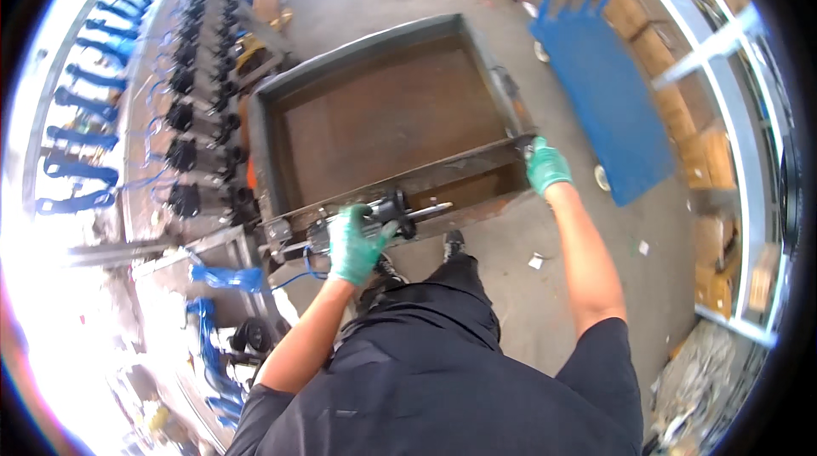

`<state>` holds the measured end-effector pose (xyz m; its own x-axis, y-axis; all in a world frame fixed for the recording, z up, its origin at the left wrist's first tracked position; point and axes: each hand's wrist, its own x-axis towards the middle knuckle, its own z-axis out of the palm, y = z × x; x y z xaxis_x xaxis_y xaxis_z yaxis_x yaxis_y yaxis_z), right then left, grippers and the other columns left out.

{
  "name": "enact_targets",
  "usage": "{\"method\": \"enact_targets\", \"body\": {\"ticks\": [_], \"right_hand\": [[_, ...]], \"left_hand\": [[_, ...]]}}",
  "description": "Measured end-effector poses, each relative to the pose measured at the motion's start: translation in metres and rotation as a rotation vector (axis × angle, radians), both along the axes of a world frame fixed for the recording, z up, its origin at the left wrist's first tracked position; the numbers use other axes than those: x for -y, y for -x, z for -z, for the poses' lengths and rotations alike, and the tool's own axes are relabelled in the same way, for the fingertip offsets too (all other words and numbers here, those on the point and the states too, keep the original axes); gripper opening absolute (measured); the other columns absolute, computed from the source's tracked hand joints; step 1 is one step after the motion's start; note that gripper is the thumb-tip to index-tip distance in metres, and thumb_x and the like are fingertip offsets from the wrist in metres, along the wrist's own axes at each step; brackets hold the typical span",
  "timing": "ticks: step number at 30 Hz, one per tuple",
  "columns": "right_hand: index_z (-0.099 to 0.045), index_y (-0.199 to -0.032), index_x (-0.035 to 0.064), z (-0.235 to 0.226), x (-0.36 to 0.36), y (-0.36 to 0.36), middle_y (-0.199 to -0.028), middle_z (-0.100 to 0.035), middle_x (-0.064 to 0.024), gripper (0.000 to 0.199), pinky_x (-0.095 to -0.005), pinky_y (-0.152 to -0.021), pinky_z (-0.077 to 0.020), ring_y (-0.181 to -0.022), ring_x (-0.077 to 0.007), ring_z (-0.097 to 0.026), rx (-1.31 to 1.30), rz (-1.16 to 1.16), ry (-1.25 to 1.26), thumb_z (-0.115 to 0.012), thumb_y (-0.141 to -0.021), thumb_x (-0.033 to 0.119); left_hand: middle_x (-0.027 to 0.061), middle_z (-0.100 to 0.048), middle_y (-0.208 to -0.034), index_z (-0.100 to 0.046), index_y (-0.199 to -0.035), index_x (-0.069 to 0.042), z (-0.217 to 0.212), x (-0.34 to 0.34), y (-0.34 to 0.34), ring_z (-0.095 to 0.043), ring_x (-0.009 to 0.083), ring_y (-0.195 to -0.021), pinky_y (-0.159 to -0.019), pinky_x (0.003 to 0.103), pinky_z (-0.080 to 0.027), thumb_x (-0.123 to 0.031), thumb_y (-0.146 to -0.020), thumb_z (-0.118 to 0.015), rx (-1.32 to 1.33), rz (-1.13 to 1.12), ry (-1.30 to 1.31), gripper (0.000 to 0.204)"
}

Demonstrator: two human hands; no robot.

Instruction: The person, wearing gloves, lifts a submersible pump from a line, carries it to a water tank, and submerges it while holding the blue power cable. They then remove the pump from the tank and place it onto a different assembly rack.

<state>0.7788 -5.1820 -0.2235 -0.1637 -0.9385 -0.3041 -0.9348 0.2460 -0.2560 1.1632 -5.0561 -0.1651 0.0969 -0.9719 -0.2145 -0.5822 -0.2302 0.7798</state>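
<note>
Left forearm angled forward, green-gloved left hand (356,245) over black-and-silver cylindrical part (397,203) — whether clamped, cannot tell. Part lies under and right of left hand, along near edge of grey rectangular metal tank (362,54). Right arm extended, green-gloved right hand (547,167) at tank's near right corner — finger closure hidden. Grey floor (508,41) separates tank from blue flatbed cart (606,107).

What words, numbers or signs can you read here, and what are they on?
None that can be read.
Black shirt: a small pale mark on it, too small and blurred to read.
Cardboard boxes on the right: any print is too small and blurred.
White scraps on the floor: no writing can be made out.
Black part by the left hand: no writing can be made out.
</note>
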Motion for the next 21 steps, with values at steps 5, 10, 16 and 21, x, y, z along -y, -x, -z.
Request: {"method": "enact_targets", "body": {"ticks": [5,10,16,21], "right_hand": [[-0.063,-0.112,0.0024,0.02,0.032,0.004,-0.104,-0.073,-0.026,0.025,-0.0564,-0.087,-0.0545,-0.101,-0.0454,-0.07,-0.161,-0.134,-0.009,-0.058,-0.097,0.022],[-0.062,-0.109,0.0044,0.042,0.033,0.013,-0.102,-0.073,-0.0244,0.029,-0.0562,-0.084,-0.053,-0.098,-0.0458,-0.068,-0.045,-0.104,0.122,-0.063,-0.097,0.031],[-0.062,-0.108,0.005,0.035,0.023,0.019,-0.102,-0.073,-0.022,0.033,-0.0543,-0.082,-0.0541,-0.096,-0.0436,-0.068,0.014,-0.058,0.176,-0.068,-0.095,0.035],[-0.062,-0.109,0.0061,0.026,0.025,0.012,-0.102,-0.072,-0.0202,0.037,-0.0531,-0.083,-0.0555,-0.095,-0.0433,-0.069,0.01,-0.072,0.218,-0.064,-0.098,0.041]], "left_hand": [[0.0063,-0.072,-0.1,-0.069,-0.114,0.002,-0.009,0.005,0.034,-0.062,0.0123,-0.09,-0.084,0.029,-0.051,-0.028,-0.095,-0.075,-0.447,-0.228,-0.135,0.035],[0.0057,-0.072,-0.087,-0.069,-0.109,0.004,-0.004,0.004,0.029,-0.062,0.0132,-0.078,-0.072,0.032,-0.052,-0.031,-0.093,-0.078,-0.287,-0.267,-0.126,0.04],[0.0057,-0.069,-0.084,-0.069,-0.107,0.006,-0.129,-0.006,-0.015,-0.06,0.0124,-0.07,-0.063,0.03,-0.05,-0.042,-0.094,-0.073,-0.186,-0.36,-0.038,0.05],[0.0009,-0.063,-0.073,-0.067,-0.099,-0.001,-0.215,0.011,-0.037,-0.052,0.0045,-0.054,-0.046,0.021,-0.039,-0.052,-0.086,-0.078,-0.116,-0.324,0.142,0.054]]}}
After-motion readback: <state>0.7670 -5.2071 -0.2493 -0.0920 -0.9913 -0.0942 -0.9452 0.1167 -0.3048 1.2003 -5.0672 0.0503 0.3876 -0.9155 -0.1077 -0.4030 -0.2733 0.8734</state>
